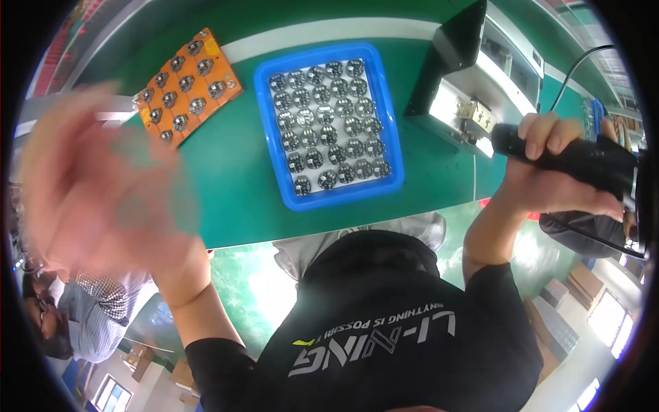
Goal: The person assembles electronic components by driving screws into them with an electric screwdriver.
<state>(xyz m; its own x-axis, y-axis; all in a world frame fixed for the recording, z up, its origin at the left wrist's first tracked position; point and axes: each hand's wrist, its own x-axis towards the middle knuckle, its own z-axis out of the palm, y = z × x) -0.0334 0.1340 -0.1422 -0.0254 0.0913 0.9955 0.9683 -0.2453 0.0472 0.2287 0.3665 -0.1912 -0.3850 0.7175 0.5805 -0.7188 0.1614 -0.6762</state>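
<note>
My left hand [75,206] is raised near the left side, smeared by motion, so its fingers cannot be told apart. Behind it on the green table lies an orange board [189,110] carrying small round parts in rows. My right hand [546,182], at the right, has its fingers wrapped over a thick black rod-shaped thing [573,154], whose exact kind I cannot make out. Between the hands a blue tray [273,165] holds several rows of small round circuit boards [328,135] on a white liner.
A metal device [504,75] with a black side panel [449,58] stands at the table's back right, a black cable [576,65] curving beside it. At the lower left another person [96,319] sits in a striped top. Cardboard boxes [583,285] stand at the lower right.
</note>
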